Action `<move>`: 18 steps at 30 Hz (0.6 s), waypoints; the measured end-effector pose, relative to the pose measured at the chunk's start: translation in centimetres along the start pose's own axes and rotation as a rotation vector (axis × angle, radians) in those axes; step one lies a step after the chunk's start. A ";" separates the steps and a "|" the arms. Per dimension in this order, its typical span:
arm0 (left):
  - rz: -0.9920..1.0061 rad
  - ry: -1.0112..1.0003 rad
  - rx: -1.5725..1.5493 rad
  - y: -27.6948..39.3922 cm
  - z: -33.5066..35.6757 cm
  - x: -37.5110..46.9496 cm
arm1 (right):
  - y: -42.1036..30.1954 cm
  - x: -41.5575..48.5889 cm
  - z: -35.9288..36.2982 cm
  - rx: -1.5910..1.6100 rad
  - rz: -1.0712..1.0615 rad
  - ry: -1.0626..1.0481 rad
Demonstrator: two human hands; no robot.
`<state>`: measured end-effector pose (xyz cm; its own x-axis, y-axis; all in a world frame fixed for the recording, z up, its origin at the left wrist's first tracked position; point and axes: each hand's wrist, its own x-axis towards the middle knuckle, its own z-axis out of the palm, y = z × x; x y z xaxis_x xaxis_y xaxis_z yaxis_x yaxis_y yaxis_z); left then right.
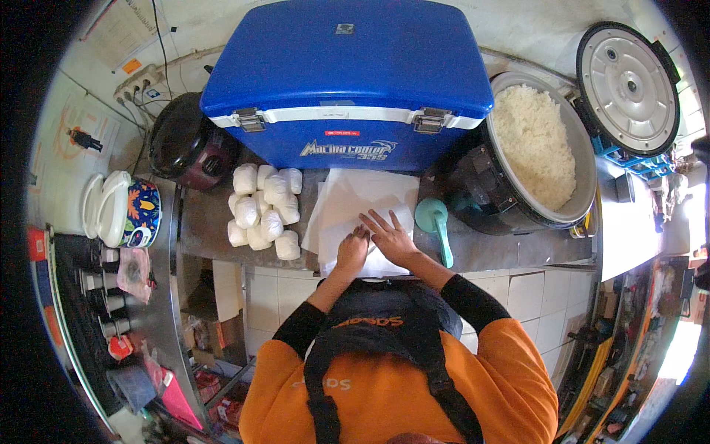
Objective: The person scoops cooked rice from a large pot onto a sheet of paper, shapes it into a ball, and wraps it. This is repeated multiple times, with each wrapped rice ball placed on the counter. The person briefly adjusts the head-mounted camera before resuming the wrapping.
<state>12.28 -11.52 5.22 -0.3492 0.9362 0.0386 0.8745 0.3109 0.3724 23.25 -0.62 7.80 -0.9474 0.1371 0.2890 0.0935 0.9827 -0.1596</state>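
Observation:
Sheets of white paper lie in a loose stack on the metal counter in front of me. My left hand is at the lower middle of the sheets with its fingers bent; whether it pinches the paper is unclear. Beside it, almost touching, my right hand lies on the paper, fingers spread. To the left sits a pile of several white wrapped bundles. A turquoise rice scoop rests right of the sheets. Further right, a large rice cooker stands uncovered, full of cooked white rice.
A blue cooler box stands behind the paper. At its left is a dark rice cooker, near a power strip with cords. The big cooker's lid is raised at the right. A patterned container stands far left.

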 end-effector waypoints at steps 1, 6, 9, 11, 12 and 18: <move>0.048 0.137 -0.044 0.6 0.0 -1.2 | 0.3 0.1 0.2 0.063 0.003 -0.101; 0.006 -0.122 -0.199 -0.9 -0.1 -3.1 | 4.2 0.6 1.7 0.435 0.104 -0.549; -0.053 -0.238 -0.463 -5.9 0.6 -0.2 | 7.9 2.2 3.5 0.712 0.182 -0.561; -0.088 -0.302 -0.604 -8.9 1.0 2.1 | 10.0 2.9 5.5 0.778 0.358 -0.589; -0.232 -0.349 -0.806 -9.6 1.2 2.3 | 10.6 2.5 6.5 0.961 0.394 -0.531; -0.664 -0.228 -0.573 -9.0 1.2 1.4 | 9.1 1.1 10.4 0.521 0.431 -0.402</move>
<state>4.34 -12.77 0.81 -0.5934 0.6218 -0.5111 0.1941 0.7267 0.6589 19.89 7.20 -3.12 -0.9073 0.3401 -0.2472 0.4171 0.6545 -0.6306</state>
